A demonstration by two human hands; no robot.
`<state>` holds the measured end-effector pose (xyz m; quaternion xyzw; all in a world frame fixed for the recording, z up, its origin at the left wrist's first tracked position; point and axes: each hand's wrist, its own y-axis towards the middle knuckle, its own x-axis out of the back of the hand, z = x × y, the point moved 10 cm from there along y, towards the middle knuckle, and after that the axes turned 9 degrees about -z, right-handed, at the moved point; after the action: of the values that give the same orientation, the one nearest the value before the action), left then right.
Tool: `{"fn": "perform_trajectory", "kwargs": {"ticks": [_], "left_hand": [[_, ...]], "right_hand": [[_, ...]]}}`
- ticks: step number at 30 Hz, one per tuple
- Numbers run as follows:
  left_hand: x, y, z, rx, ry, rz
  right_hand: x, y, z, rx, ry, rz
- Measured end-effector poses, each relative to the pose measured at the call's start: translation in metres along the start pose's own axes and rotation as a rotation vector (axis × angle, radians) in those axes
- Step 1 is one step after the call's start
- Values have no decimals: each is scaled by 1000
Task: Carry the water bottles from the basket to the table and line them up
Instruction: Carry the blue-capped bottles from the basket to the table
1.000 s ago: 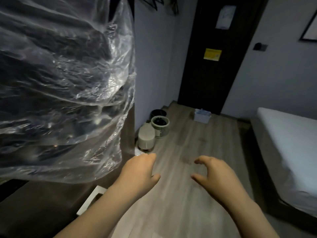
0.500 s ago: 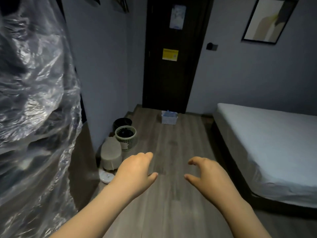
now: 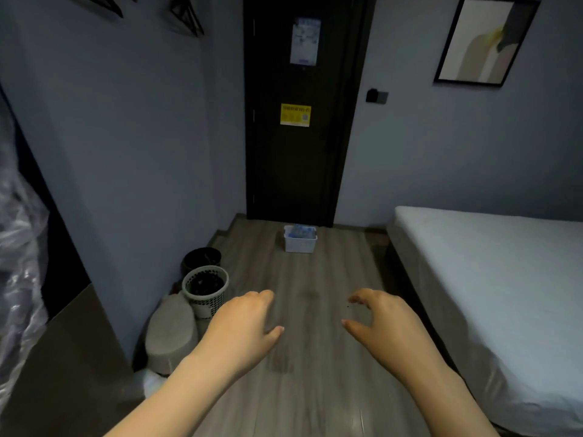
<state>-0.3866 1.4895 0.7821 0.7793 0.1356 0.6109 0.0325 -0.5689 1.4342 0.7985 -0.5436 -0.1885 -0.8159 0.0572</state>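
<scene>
A small white basket [image 3: 299, 244] stands on the wooden floor in front of the dark door, far ahead of me. Blue-capped water bottles [image 3: 301, 231] show over its rim, too small to count. My left hand [image 3: 244, 329] and my right hand [image 3: 383, 324] are both stretched out in front of me above the floor, fingers loosely curled, holding nothing. The basket lies well beyond both hands. No table is in view.
A bed with a white sheet [image 3: 492, 285] fills the right side. Against the left wall stand a perforated wastebasket [image 3: 206, 293], a black bin [image 3: 202, 258] and a grey rounded object [image 3: 172, 334]. Crinkled clear plastic [image 3: 19, 272] hangs at the far left.
The view has swung right and forward: the clear plastic slid off to the left edge, the bed and door came into fuller view, and the basket is nearer. Both hands stay empty.
</scene>
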Motion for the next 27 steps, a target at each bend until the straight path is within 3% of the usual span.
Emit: {"fn": "perform_trajectory", "kwargs": {"ticks": [19, 27], "left_hand": [[-71, 343, 79, -50, -100, 52], [-107, 468, 95, -66, -88, 88]], "right_hand": [[-93, 321, -23, -117, 6, -18], [-138, 443, -53, -187, -1, 58]]}}
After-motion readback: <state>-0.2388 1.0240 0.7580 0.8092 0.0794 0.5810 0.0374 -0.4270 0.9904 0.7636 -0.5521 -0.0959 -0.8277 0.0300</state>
